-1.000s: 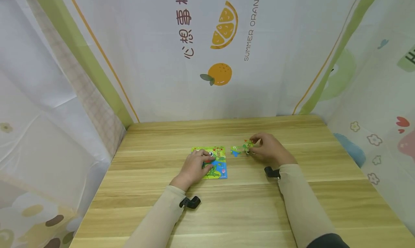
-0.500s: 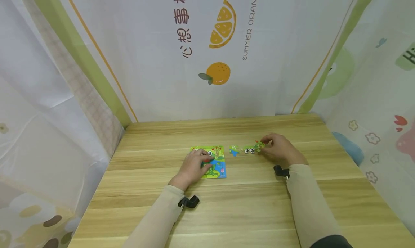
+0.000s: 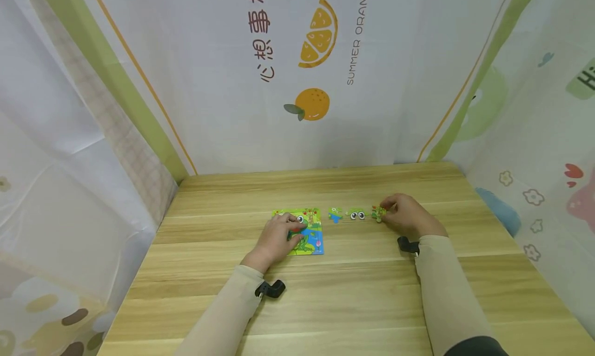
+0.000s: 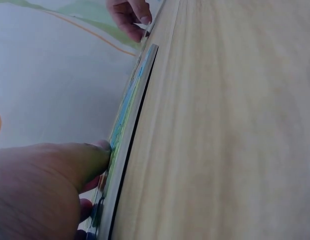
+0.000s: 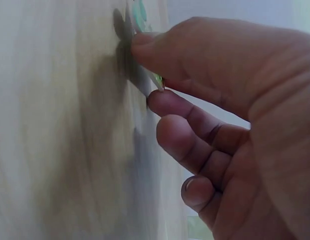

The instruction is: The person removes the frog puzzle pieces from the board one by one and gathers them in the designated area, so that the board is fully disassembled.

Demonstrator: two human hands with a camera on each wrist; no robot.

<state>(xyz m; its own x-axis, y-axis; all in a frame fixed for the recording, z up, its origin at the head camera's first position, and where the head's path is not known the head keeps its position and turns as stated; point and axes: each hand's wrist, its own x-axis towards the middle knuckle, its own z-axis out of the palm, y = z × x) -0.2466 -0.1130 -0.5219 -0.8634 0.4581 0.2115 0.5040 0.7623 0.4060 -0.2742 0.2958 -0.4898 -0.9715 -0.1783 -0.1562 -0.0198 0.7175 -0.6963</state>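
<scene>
My left hand (image 3: 274, 240) rests on a flat frog jigsaw puzzle (image 3: 317, 240), covering its left part. In the left wrist view the thumb (image 4: 90, 160) lies on the printed face of the puzzle board (image 4: 126, 130). To the right, my right hand (image 3: 410, 215) pinches a green puzzle piece (image 3: 377, 214) between thumb and fingers. The right wrist view shows this piece (image 5: 158, 81) tilted, one edge at or just above the tabletop. Between the puzzle and that hand lie a piece with two frog eyes (image 3: 357, 215) and a green and blue piece (image 3: 335, 216).
A wood-grain table (image 3: 353, 304) carries everything. Behind it hangs a white curtain (image 3: 223, 118) with orange prints, and more printed cloth (image 3: 548, 154) encloses the sides. Black wrist cameras (image 3: 270, 289) sit on both forearms.
My right hand has moved right with the pinched piece, away from the frog-eyes piece, which now lies uncovered. My left hand stays on the puzzle.
</scene>
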